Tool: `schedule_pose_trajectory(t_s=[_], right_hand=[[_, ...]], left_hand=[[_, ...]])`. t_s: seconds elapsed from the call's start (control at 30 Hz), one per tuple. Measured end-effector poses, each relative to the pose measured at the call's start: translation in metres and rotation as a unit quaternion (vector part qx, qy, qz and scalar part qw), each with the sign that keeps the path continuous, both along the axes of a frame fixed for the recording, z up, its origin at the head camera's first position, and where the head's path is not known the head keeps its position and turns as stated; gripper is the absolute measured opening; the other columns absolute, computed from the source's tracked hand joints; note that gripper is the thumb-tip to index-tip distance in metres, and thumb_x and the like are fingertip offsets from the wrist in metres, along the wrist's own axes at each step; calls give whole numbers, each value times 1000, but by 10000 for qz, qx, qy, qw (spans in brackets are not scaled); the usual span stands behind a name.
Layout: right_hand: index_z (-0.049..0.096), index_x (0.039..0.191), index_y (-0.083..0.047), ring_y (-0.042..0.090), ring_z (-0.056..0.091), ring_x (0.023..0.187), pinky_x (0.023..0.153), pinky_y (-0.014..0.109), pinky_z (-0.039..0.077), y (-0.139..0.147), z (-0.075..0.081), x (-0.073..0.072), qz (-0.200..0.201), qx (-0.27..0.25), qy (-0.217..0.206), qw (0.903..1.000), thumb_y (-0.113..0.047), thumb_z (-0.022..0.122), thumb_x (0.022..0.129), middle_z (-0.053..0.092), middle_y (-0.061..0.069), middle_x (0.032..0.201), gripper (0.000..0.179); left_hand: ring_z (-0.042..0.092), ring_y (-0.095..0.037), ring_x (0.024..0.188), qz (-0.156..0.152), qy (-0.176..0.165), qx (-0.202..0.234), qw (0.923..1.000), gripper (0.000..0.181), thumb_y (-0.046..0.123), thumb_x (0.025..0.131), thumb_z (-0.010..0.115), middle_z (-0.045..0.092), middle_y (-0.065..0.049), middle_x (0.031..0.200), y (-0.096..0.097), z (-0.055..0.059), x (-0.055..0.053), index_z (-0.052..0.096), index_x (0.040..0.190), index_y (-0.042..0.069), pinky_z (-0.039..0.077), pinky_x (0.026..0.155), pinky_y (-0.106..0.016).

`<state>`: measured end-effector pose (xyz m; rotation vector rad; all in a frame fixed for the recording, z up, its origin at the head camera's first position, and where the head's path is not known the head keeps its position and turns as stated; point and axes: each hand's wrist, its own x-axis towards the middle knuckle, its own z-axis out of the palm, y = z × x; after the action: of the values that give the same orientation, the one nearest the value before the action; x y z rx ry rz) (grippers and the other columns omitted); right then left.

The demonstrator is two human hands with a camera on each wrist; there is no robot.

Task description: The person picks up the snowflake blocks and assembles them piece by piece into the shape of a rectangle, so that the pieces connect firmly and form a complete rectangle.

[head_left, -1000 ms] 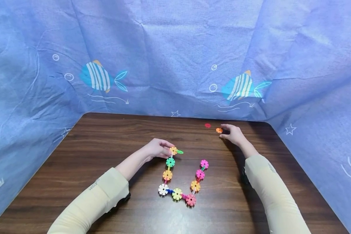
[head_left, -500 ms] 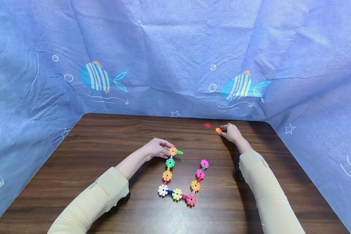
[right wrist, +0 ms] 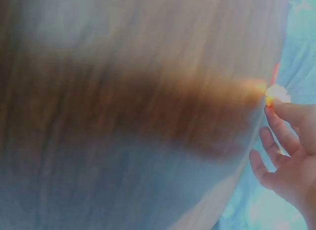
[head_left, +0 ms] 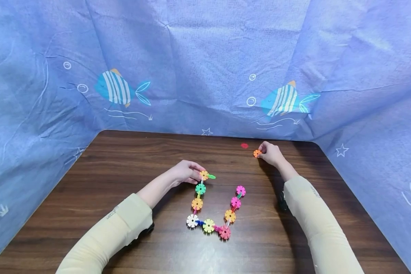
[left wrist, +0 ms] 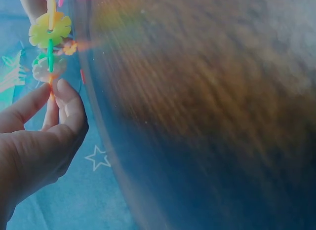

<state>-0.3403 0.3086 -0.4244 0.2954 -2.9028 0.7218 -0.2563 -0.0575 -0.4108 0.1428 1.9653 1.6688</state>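
My left hand [head_left: 184,172] pinches a yellow-orange snowflake disc [head_left: 204,175] at the upper left end of a U-shaped chain of interlocking discs; a bright green disc [head_left: 212,176] juts from its right side. Below it the chain runs through a teal disc [head_left: 200,189], a white disc [head_left: 192,220] at the left corner and a coral disc [head_left: 225,232] at the right corner, ending in a pink disc [head_left: 241,190]. Toward the far right of the table, my right hand [head_left: 272,155] pinches a loose orange snowflake disc [head_left: 257,153] between thumb and fingertip, tilted up facing the head camera.
A single red disc [head_left: 244,145] lies flat near the table's back edge, just left of the orange one. The dark wood table [head_left: 130,160] is bounded at the back and sides by a blue fish-print cloth [head_left: 198,76].
My right hand has closed its thumb and fingers on the orange disc, which has tipped up from lying flat. The left hand and the chain hold still.
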Motion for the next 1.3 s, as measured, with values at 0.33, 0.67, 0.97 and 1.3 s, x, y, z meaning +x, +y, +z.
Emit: schedule_pose_trajectory(t_s=[0.33, 0.67, 0.97, 1.3], right_hand=[[59, 96, -2, 21, 63, 73, 65, 28, 48, -33, 26, 22, 215, -827, -151, 9962, -4, 68, 80, 68, 13, 83, 19], [55, 98, 8, 14, 63, 58, 60, 39, 56, -68, 36, 53, 610, -2584, -998, 9589, 1, 64, 84, 66, 13, 75, 17], [51, 99, 10, 14, 64, 60, 60, 35, 56, -103, 36, 85, 898, -3583, -1742, 9128, 5, 60, 84, 64, 6, 72, 18], [50, 96, 10, 14, 64, 59, 60, 33, 57, -130, 27, 99, 968, -3904, -2105, 8910, 6, 60, 85, 64, 5, 69, 15]], left_hand=[[59, -12, 67, 58, -33, -130, 9999, 34, 8, 90, 62, 66, -2, 80, 2, 1, 2, 56, 120, -5, 52, 61, -25], [60, -10, 70, 120, 100, -141, 9998, 20, 8, 90, 62, 68, -5, 82, 6, 1, 4, 64, 107, -4, 53, 63, -25], [60, -11, 71, 258, 86, 112, 9996, 20, 2, 92, 56, 63, -4, 83, 7, 1, 4, 62, 110, -7, 54, 64, -25], [60, -11, 70, 479, 142, 261, 9984, 20, 0, 93, 55, 62, -3, 82, 8, 4, 4, 60, 110, -9, 54, 63, -24]])
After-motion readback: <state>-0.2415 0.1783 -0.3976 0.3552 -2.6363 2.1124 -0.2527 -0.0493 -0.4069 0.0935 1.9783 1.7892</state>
